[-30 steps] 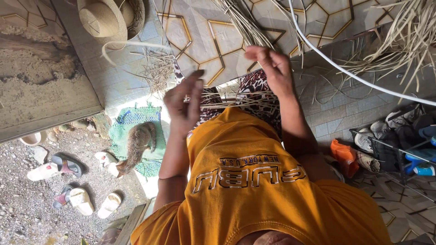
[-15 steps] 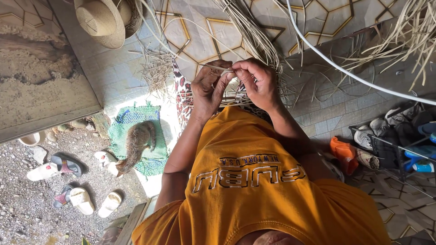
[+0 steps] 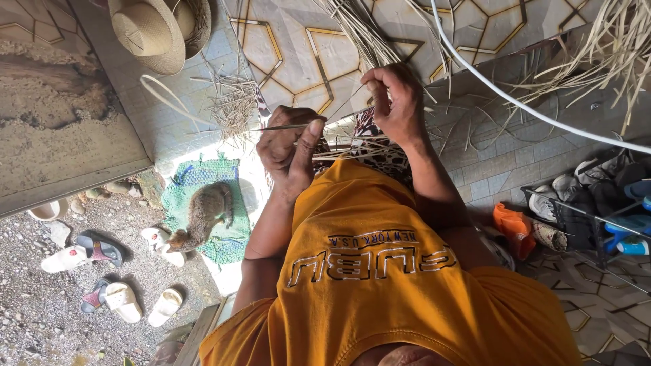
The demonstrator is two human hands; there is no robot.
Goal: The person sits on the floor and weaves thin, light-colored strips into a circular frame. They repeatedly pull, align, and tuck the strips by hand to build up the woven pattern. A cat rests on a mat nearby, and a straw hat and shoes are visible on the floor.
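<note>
Straw strand pinched between both hands, left hand, right hand

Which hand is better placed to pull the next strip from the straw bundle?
Right, probably: the right hand sits nearest the straw bundle, while the left hand is lower, already pinching a single strip.

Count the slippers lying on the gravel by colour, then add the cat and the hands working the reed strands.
Pale slippers: 4
Dark slippers: 2
Cat, lying on the green mat: 1
Hands pinching reed strands: 2, the left hand and the right hand
Total: 9
</note>
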